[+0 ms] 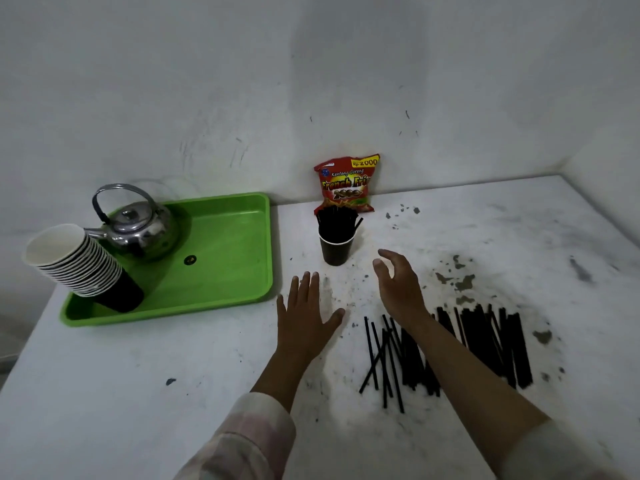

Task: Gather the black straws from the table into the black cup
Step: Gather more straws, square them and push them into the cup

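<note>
Far left of frame: stack of paper cups (74, 263), tipped over toward the left, base resting in the green tray (225, 271). Metal kettle (138, 226) sits upright in the tray's upper left corner, just behind the stack. Rest of the tray is bare apart from a small dark mark near its middle.

Centre: our left hand (304, 323) lies flat, palm down on the white table (138, 375), fingers spread, holding nothing. It sits just right of the tray's lower right corner, apart from it.

Above it, centre frame: black cup (336, 249), upright, already packed with a bundle of black straws sticking up. Red snack bag (346, 183) leans on the wall right behind the cup; whether they touch we cannot tell.

Right of centre: our right hand (398, 285) is raised, fingers loosely curled and open, empty, below and right of the cup. Nothing lies between hand and cup but scuffed tabletop.

Lower right: loose black straws (485, 341) lying on the table in a rough fan, a few crossed at the left edge. Our right forearm passes over the pile and hides its middle.
</note>
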